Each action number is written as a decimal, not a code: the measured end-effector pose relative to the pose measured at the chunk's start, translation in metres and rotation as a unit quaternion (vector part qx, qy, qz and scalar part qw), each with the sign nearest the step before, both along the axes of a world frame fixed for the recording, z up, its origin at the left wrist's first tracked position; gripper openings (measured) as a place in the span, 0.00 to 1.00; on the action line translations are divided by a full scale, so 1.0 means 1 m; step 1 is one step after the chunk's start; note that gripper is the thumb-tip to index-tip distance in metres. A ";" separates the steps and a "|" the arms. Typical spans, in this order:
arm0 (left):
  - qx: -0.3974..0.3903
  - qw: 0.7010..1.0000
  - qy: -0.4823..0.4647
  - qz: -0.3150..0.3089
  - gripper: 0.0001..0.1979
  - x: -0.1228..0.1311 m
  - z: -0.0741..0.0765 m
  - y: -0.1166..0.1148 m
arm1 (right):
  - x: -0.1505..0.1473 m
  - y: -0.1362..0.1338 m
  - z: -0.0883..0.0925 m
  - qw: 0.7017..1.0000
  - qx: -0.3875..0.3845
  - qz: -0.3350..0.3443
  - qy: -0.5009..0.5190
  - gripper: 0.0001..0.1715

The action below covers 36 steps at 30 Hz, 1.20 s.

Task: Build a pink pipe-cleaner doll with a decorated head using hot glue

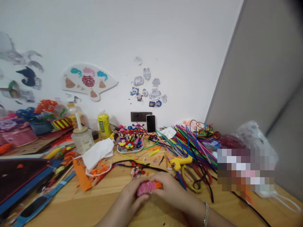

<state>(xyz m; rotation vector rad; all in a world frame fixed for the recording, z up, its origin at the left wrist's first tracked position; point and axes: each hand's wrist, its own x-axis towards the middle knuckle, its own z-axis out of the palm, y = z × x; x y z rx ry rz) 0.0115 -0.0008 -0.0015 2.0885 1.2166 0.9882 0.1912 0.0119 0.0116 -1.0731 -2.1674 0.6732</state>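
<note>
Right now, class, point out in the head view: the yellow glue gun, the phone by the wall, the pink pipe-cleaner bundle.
Yellow glue gun (181, 161), head view, on its body.
Phone (151, 123), head view, on its dark screen.
Pink pipe-cleaner bundle (145, 188), head view, on its coils.

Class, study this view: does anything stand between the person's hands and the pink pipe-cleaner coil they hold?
Nothing visible does: the left hand and right hand both touch the pink pipe-cleaner coil directly.

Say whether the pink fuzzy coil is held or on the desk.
Held: the pink fuzzy coil is gripped between the left hand and right hand.
</note>
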 end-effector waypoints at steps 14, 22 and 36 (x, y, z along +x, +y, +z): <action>-0.063 0.994 -0.088 0.008 0.09 0.000 0.001 0.002 | 0.005 0.004 0.006 0.999 -0.036 0.004 0.033 0.10; -0.081 0.984 -0.157 0.006 0.10 0.000 -0.002 0.005 | -0.002 0.005 -0.006 0.997 -0.036 -0.033 0.060 0.06; -0.303 0.838 -0.449 0.067 0.24 0.017 -0.007 0.007 | -0.025 -0.004 -0.015 0.963 0.229 -0.075 -0.119 0.26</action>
